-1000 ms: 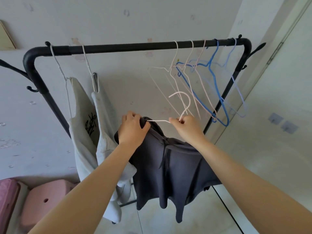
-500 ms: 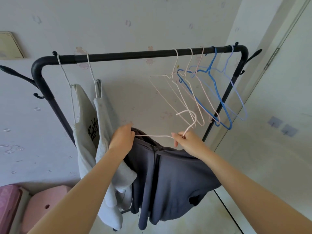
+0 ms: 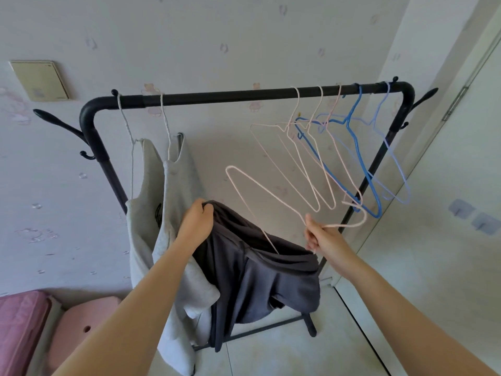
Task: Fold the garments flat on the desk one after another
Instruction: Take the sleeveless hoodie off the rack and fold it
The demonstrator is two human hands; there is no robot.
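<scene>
Your left hand (image 3: pixel 196 223) is curled round a bunched fold at the top of the dark garment (image 3: pixel 260 275) and grips it in front of the left half of the rack (image 3: pixel 217 96). Your right hand (image 3: pixel 324 237) is closed round the neck of a pink hanger (image 3: pixel 271 193), and the hook sticks out to the right of your fist. The hanger is off the rail and tilted. One shoulder loop stands free in the air between your hands, and one wire runs down into the garment's opening.

The garment hangs in the air from your left hand. It sags below both hands, in front of the rack's lower bar.

At the rail's left end two grey garments (image 3: pixel 173 202) hang on pale hangers, and the nearer one touches your left forearm. Toward the rail's right end hangs a cluster of bare hangers (image 3: pixel 349 147), pink and blue.

On the floor at lower left sit a pink stool (image 3: pixel 81 329) and a pink cushion (image 3: pixel 19 321). A beige plate (image 3: pixel 40 80) is on the wall at upper left.
</scene>
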